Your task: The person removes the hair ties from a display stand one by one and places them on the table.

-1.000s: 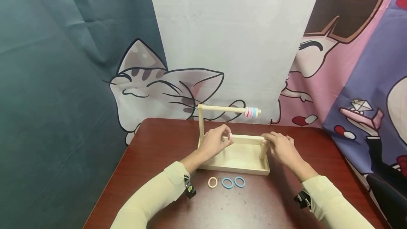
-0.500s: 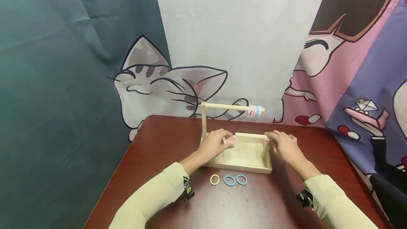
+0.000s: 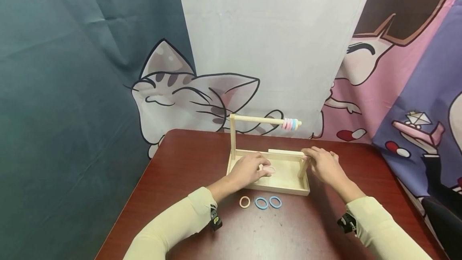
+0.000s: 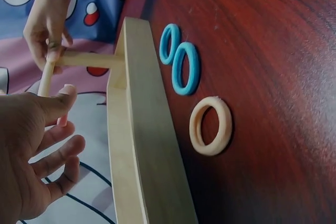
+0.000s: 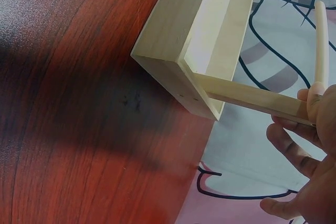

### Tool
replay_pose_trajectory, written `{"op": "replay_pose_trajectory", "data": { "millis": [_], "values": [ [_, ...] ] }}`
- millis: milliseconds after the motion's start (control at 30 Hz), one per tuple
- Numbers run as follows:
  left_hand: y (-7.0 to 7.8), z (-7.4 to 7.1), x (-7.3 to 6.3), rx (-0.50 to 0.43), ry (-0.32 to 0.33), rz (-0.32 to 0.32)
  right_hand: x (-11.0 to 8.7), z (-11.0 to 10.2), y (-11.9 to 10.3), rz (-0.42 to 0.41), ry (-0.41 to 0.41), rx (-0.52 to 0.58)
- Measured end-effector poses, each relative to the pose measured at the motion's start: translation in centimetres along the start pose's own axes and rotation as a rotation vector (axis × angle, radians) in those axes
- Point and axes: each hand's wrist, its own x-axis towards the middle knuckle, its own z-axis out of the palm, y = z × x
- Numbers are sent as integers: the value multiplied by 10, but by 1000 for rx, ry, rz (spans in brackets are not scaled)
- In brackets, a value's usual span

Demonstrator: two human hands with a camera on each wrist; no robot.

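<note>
Over the tray (image 3: 281, 189), the left hand (image 3: 249, 169) pinches a pink ring (image 4: 62, 120), mostly hidden in the left wrist view; well apart, the right hand (image 3: 325, 165) grips the short post (image 5: 247, 96) at its top, covering the lower rod's (image 5: 322, 45) end.

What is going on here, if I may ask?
A person's left hand pinches a pink ring near the lower rod, while the right hand holds that rod where it meets the short post. Pink and blue rings hang on the upper rod; one beige ring and two blue rings lie on the table.
</note>
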Motion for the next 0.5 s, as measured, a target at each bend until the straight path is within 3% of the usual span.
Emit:
{"op": "replay_pose_trajectory", "data": {
  "millis": [300,500],
  "values": [
    [13,14,-2,25,-45,32,-1,-1,-2,-2,3,-12],
    [22,18,-1,30,-66,92,-1,-1,-1,7,-4,-17]
  ]
}}
